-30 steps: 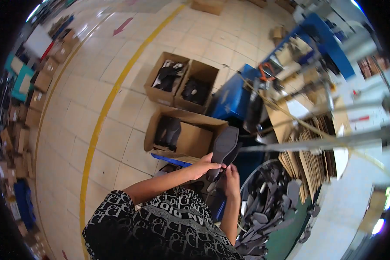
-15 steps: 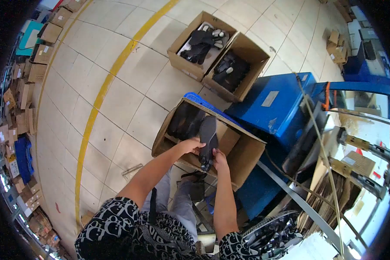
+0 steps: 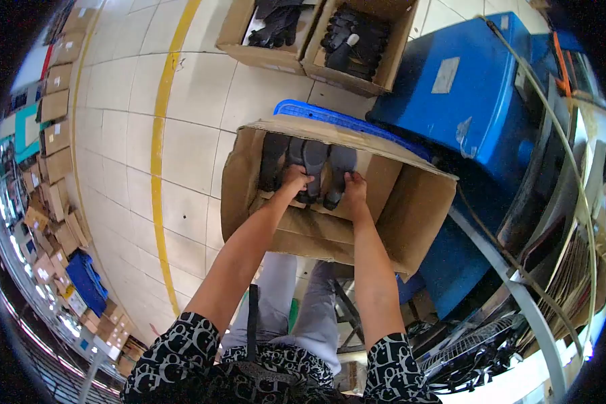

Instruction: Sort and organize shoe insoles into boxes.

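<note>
A cardboard box (image 3: 411, 222) stands open in front of me. Dark shoe-sole-shaped pieces (image 3: 274, 158) are set upright side by side in its left part. Inside the box my left hand (image 3: 297, 180) is closed, thumb and fingers on one dark sole (image 3: 314, 156) near the row's right end. Just right of that, my right hand (image 3: 355, 187) pinches the right edge of another dark sole (image 3: 342, 161), which leans a little apart from the row. The lower ends of the soles are partly hidden by my fingers.
Beyond are two more cardboard boxes (image 3: 296, 64) holding black pieces. A blue plastic crate rim (image 3: 316, 111) shows behind my box. To the right stand a large blue cabinet (image 3: 444, 87) and a grey metal bar (image 3: 512, 296). A yellow floor line (image 3: 157, 155) runs at left.
Both hands have gone down into the box with the sole that was held above it. That sole now stands beside the row. The view has shifted, bringing the box nearer.
</note>
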Tool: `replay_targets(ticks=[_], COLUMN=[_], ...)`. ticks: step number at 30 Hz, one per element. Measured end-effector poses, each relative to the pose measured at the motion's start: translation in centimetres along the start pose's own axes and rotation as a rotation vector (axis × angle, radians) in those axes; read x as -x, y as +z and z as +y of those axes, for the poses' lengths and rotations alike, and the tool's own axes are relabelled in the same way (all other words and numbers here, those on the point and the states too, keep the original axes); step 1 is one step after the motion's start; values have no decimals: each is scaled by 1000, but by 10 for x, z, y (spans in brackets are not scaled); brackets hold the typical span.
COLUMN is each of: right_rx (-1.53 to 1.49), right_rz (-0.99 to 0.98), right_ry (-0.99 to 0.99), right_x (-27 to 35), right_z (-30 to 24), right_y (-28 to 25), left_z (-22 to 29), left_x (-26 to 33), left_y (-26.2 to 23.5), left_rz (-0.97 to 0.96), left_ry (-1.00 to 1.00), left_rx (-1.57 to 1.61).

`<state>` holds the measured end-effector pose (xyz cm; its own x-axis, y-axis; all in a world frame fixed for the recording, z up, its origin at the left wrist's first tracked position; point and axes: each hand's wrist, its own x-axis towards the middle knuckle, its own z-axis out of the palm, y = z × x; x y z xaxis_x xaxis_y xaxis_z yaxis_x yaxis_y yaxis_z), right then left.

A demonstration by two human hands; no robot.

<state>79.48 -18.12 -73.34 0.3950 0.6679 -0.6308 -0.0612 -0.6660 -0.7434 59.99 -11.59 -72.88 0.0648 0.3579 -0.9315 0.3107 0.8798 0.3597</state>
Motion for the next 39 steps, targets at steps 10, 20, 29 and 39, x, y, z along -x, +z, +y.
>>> replay_targets(ticks=[10, 20, 29, 39], right_rx=[584, 197, 467, 196], right_rz=[-22, -376, 1032, 1291], right_ry=[-4, -763, -282, -81], right_x=[16, 324, 575, 577], right_z=[-34, -255, -233, -58], right_y=[35, -65, -375, -495], left_z=[17, 60, 69, 104], left_x=[21, 240, 545, 594], left_y=[-21, -72, 183, 457], left_rz=[87, -46, -668, -17], left_ry=[342, 886, 994, 1895], left_rx=[-956, -668, -505, -1020])
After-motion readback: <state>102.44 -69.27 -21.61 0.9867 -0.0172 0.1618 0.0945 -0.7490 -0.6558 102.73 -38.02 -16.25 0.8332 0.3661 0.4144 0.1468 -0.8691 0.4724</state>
